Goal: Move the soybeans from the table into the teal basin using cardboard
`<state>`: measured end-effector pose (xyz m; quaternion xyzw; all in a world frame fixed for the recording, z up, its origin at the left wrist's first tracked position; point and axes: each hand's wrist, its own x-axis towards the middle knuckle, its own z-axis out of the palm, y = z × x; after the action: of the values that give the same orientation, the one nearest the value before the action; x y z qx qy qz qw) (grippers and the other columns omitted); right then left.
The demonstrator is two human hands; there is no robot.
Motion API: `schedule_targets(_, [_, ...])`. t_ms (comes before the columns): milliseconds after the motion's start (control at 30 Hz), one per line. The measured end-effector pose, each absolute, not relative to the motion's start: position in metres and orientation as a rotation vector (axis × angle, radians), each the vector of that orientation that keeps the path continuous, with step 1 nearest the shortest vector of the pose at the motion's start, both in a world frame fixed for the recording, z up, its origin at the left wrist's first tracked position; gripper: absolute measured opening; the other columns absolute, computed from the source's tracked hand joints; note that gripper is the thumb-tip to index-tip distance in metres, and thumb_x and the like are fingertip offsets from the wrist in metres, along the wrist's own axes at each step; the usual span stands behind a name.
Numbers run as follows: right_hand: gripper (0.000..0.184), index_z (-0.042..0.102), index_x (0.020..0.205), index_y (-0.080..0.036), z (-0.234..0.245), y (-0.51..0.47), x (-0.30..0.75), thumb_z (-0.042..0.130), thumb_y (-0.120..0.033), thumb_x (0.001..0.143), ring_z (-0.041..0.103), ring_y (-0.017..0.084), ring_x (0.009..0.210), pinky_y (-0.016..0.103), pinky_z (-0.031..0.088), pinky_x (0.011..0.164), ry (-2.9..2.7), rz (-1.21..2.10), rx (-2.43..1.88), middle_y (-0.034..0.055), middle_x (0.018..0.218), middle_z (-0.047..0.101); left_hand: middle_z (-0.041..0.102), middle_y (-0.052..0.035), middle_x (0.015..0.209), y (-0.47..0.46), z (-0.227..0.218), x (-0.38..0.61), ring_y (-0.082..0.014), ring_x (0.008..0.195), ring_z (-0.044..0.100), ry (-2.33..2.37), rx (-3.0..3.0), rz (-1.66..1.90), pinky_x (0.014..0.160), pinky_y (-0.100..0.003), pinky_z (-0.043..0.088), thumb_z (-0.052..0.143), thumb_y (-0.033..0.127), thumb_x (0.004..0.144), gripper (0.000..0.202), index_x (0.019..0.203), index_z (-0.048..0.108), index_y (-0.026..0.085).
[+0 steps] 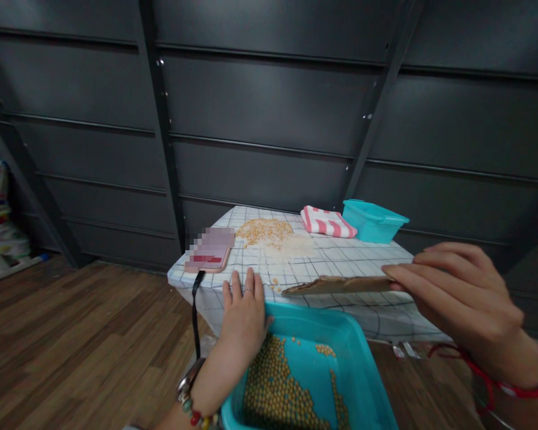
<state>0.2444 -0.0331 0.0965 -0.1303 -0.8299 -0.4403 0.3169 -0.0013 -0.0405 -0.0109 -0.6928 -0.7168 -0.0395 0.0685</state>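
Note:
My left hand (pixel 245 316) lies with its fingers stretched out over the front edge of the table, its thumb by the rim of a turquoise plastic basin (pixel 314 312). Round yellowish beans (pixel 275 382) fill the basin's left side, with a few small clusters elsewhere on its floor. Between thumb and fingers, my right hand (pixel 466 292) pinches the right end of a strip of cardboard (pixel 336 285), held along the table's front edge. A few loose beans (pixel 275 286) lie between my left fingers and the cardboard. Farther back is a spread of yellow beans (pixel 263 230) beside white grains (pixel 291 246).
A checked cloth (pixel 255 263) covers the table. A pink phone (pixel 210 251) with a black cable (pixel 196 316) lies at its left. A pink-and-white striped towel (pixel 327 223) and a smaller turquoise container (pixel 372 222) stand at the back right, before a dark panelled wall (pixel 260 101).

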Motion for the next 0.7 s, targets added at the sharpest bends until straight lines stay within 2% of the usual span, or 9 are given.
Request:
schedule_targets(133, [0.028, 0.056, 0.097, -0.015, 0.098, -0.031, 0.246, 0.058, 0.000, 0.074, 0.056, 0.018, 0.071, 0.037, 0.046, 0.068, -2.167, -1.212, -0.364, 0.0048, 0.074, 0.066, 0.027, -0.0189, 0.145, -0.040, -0.012, -0.001, -0.0426, 0.131, 0.020, -2.147, -2.082, -0.128, 0.105, -0.058, 0.023, 0.049, 0.029, 0.077, 0.069, 0.137, 0.027, 0.005])
schedule_targets(300, [0.021, 0.057, 0.095, -0.017, 0.096, -0.023, 0.244, 0.057, -0.005, 0.078, 0.055, 0.016, 0.067, 0.034, 0.044, 0.066, -2.125, -1.269, -0.351, 0.0016, 0.070, 0.066, 0.026, -0.0179, 0.146, -0.039, -0.014, 0.002, -0.0432, 0.131, 0.019, -2.149, -2.080, -0.121, 0.105, -0.059, 0.023, 0.049, 0.030, 0.077, 0.069, 0.137, 0.026, 0.006])
schedule_targets(700, [0.007, 0.058, 0.087, -0.014, 0.098, -0.011, 0.230, 0.058, -0.012, 0.080, 0.053, 0.015, 0.066, 0.032, 0.043, 0.066, -2.072, -1.340, -0.316, 0.0020, 0.065, 0.065, 0.025, -0.0167, 0.146, -0.040, -0.014, 0.008, -0.0426, 0.131, 0.019, -2.137, -2.058, -0.111, 0.105, -0.059, 0.023, 0.050, 0.031, 0.077, 0.070, 0.137, 0.026, 0.006])
